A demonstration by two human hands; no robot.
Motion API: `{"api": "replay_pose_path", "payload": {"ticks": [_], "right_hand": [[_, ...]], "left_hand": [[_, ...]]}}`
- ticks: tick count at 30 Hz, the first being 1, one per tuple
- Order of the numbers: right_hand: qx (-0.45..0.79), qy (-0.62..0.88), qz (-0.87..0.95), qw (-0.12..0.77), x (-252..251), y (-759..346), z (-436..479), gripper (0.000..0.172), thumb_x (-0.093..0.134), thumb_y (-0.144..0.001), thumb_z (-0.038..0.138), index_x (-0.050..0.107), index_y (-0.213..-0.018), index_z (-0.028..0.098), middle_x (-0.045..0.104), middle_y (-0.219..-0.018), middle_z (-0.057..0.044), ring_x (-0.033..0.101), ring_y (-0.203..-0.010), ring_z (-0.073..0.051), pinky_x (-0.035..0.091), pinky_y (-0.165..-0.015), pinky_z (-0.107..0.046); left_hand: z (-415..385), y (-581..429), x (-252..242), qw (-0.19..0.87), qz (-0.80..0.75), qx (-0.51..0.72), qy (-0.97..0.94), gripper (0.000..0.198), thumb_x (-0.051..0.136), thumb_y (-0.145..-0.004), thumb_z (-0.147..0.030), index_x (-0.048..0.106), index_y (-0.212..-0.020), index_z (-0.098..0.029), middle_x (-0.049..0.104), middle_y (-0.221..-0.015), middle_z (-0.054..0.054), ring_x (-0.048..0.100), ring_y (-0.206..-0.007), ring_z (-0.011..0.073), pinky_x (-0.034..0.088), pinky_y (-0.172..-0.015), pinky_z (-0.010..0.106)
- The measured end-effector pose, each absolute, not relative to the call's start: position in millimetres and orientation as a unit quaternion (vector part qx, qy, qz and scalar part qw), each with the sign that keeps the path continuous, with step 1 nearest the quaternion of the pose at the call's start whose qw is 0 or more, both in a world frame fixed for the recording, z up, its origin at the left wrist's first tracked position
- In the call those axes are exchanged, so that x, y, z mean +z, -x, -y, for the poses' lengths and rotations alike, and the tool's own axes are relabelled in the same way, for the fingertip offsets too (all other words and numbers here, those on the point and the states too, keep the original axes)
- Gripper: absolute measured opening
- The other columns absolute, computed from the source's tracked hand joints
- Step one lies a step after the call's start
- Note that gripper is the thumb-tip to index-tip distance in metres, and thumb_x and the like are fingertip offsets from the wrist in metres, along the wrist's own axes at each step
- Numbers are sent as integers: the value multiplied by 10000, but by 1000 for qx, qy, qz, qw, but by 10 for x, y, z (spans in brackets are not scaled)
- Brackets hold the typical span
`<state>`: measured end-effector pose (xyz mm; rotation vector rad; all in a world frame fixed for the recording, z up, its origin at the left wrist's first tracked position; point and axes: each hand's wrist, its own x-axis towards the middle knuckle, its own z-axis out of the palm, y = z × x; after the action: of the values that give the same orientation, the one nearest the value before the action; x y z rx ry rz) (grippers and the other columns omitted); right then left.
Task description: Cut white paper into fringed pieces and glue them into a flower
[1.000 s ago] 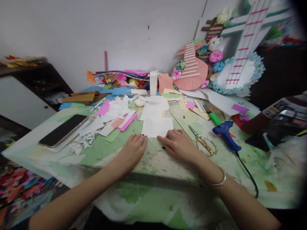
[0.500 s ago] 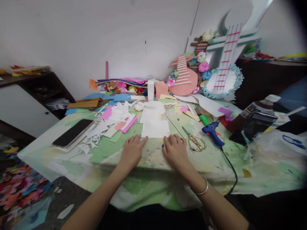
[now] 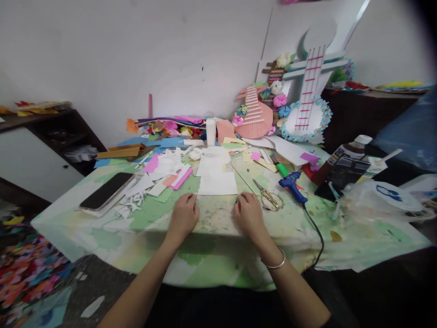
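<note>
A white sheet of paper (image 3: 217, 183) lies flat on the table, its near edge facing me. My left hand (image 3: 185, 213) rests on the tablecloth just short of the sheet's near left corner, fingers curled in and nothing showing in them. At the near right corner is my right hand (image 3: 249, 214), also with curled fingers and no object visible. Beyond the sheet lies another white paper piece (image 3: 214, 156) with a rounded outline. Gold-handled scissors (image 3: 271, 199) and a thin stick (image 3: 243, 177) lie right of the sheet, close to my right hand.
A blue glue gun (image 3: 292, 186) with a black cord lies to the right, near a plastic bag (image 3: 368, 200) and a brown bottle (image 3: 344, 152). On the left are a phone (image 3: 107, 191) and paper scraps (image 3: 167, 161). Paper guitars (image 3: 309, 95) lean at the back.
Both hands have drawn their outstretched fingers in and pulled slightly back from the sheet's near edge. The view has shifted a little to the right.
</note>
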<state>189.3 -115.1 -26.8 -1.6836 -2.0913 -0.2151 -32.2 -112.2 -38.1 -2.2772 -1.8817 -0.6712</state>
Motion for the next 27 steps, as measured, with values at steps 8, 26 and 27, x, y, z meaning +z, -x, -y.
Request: {"api": "replay_pose_path", "payload": {"ticks": [8,26,27], "right_hand": [[-67,590,781,193,-212,-1855,1185,376,481,-892,321,564,-1248,231,456,-1385,-147,331,-1273,-344,271,-963,-516],[31,591,735,330,-298,-1977,1094,316,470,-860,153,593,-1149,113,567,-1195,-182,490,-1117,-289,411,-949,-475],[42,592,733,332,-299,-1985,1085,342,472,-860,154,572,-1184,117,558,-1206,-180,487,-1124,-287,412,-954,-477]], "left_hand": [[1138,291,-224,35,609,-156,776,471,429,-871,-216,489,-1334,-270,421,-1423,124,447,-1214,315,419,-922,498],[631,523,-141,-191,615,-267,717,465,669,-761,-327,579,-1196,-188,563,-1134,85,517,-1084,242,418,-965,414],[599,522,-136,-199,613,-261,719,446,683,-750,-328,592,-1164,-189,556,-1119,81,521,-1071,241,423,-954,411]]}}
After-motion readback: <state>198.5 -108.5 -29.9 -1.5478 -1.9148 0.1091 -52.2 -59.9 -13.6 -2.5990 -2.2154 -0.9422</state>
